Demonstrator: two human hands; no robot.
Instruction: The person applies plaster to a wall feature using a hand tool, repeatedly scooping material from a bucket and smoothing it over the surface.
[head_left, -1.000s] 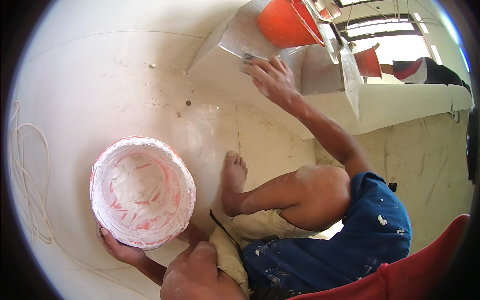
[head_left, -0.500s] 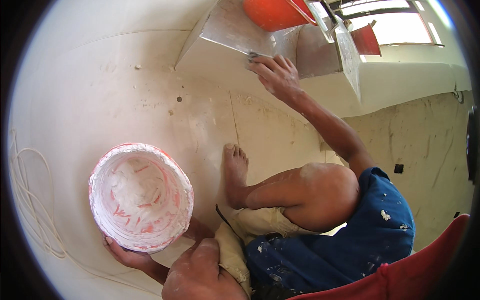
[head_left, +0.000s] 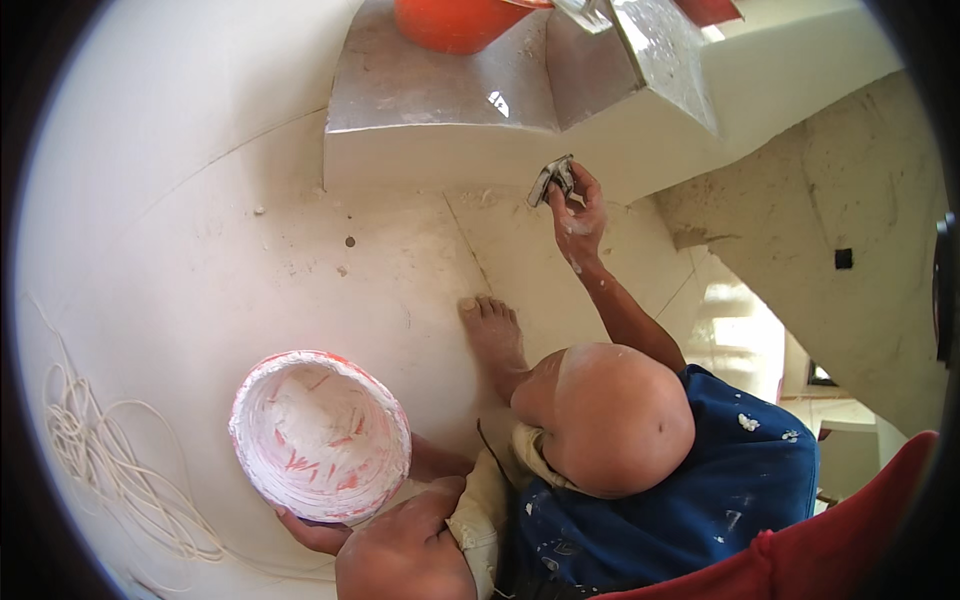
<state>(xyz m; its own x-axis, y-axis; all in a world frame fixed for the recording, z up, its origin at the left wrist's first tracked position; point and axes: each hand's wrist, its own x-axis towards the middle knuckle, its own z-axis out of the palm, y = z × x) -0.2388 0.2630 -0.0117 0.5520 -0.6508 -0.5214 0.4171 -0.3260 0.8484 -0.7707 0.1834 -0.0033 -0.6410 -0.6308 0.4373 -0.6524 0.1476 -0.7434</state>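
Note:
My right hand [head_left: 580, 215] is raised in front of the low ledge, fingers closed on a small flat grey-and-black scraper-like piece [head_left: 551, 182] smeared with white. Its exact kind is unclear. Down at the lower left, my left hand [head_left: 312, 532] grips a red bucket [head_left: 395, 420] from below its near side. Thick white paste coats the bucket's inner wall and rim, with red streaks showing through. The bucket's mouth faces up toward me. Most of my left hand is hidden behind the bucket and my knee.
A stepped ledge [head_left: 430, 95] with a grey top carries an orange-red bucket [head_left: 455, 25]. Loose cream cable [head_left: 110, 455] lies coiled at the left. My bare foot [head_left: 492, 330] rests on the pale, dusty floor [head_left: 200, 290]. At the right rises a slanted surface [head_left: 800, 200] with a dark square hole.
My right hand has come away from the ledge's edge, back toward me, with the grey piece in it. The paste-coated bucket and my left hand sit lower and farther right in view.

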